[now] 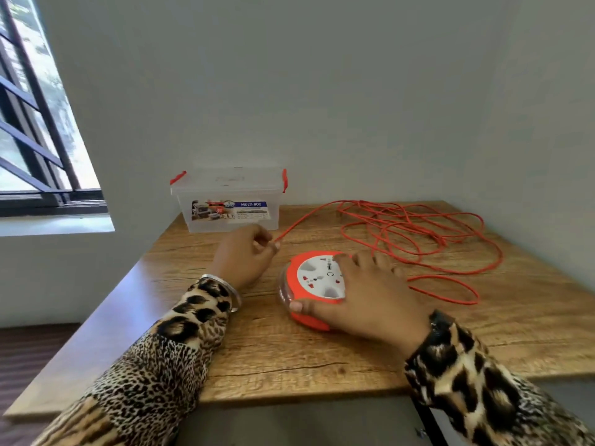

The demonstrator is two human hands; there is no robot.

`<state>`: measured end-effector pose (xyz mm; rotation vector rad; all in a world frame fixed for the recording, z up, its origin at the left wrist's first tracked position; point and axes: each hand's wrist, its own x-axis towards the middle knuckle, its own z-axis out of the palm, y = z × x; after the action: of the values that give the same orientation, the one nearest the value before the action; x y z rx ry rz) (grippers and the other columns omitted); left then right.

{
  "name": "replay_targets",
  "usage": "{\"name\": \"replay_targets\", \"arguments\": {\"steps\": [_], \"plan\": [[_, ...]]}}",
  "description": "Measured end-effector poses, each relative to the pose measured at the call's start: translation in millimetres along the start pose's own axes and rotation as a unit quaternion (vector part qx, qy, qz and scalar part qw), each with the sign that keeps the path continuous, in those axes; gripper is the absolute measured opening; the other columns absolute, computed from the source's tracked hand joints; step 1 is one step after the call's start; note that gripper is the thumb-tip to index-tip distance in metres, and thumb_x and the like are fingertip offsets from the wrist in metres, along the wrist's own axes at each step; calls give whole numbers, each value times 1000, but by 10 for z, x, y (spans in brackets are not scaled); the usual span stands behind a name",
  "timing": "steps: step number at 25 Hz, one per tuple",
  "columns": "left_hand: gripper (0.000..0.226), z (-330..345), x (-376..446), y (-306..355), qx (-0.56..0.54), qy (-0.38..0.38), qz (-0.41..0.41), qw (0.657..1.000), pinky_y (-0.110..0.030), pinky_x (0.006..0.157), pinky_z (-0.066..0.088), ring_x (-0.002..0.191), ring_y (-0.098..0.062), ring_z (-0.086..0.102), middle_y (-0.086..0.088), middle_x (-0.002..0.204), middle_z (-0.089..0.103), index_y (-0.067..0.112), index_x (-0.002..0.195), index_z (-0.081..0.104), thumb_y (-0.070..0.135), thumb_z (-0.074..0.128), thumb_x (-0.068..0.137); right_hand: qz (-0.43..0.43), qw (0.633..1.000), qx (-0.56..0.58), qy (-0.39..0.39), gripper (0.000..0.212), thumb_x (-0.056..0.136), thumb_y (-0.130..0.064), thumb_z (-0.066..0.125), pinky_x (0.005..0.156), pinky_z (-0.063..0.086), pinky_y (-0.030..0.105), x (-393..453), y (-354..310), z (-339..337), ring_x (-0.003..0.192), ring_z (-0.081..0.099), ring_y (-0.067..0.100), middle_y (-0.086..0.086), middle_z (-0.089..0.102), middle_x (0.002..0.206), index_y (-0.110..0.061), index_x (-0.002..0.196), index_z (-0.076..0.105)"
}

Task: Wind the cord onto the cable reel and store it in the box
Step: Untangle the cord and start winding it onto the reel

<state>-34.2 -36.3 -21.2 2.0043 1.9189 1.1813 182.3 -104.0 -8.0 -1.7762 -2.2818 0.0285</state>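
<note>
Reel: round orange plastic cable reel [317,284] with a white socket face, lying flat on the wood-grain table top [322,365], near the front middle.
Right hand: my right hand [363,300] lies spread over the reel's right half, thumb pressed on its near orange rim, fingers draped across the top; it grasps the reel from above.
Left hand: my left hand [246,255] is curled just left of the reel, fingertips pinching the thin orange cord [418,233] where its straight run ends.
Cord: one taut strand runs from that pinch toward the back right, where the rest lies in loose, tangled loops across the table's right side; one long loop lies just right of the reel.
Box: clear plastic rectangular storage box [228,201] with a clear lid on, red clip latches at both ends and a printed label on its front, at the table's back left against the pale wall.
Sleeves: leopard-print fabric on both arms; a silver metal bangle [225,286] circles my left wrist.
</note>
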Motion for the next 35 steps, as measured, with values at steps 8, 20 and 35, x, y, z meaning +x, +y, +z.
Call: {"name": "replay_targets", "arguments": {"steps": [8, 20, 35], "plan": [[24, 155, -101, 144, -110, -175, 41, 977, -23, 64, 47, 69, -6, 62, 7, 79, 71, 24, 87, 74, 47, 68, 84, -102, 994, 40, -18, 90, 57, -90, 41, 105, 24, 40, -254, 190, 27, 133, 24, 11, -17, 34, 142, -44, 134, 33], [36, 1022, 309, 1500, 46, -338, 320, 884, -20, 103, 30, 131, -19, 46, -5, 138, 54, 11, 125, 65, 5, 61, 89, -139, 956, 227, -121, 74, 62, -38, 61, 117, 11, 29, -670, 1367, -307, 140, -7, -11, -44, 15, 144, -53, 129, 33], [27, 108, 820, 107, 241, -110, -165, 950, -42, 89, 48, 111, -39, 61, -25, 119, 65, -9, 112, 64, 7, 51, 95, -61, 960, 273, -33, 37, 72, -43, 66, 104, 37, 46, -83, 1541, -226, 119, 51, 7, -23, 55, 129, -44, 109, 58]]}}
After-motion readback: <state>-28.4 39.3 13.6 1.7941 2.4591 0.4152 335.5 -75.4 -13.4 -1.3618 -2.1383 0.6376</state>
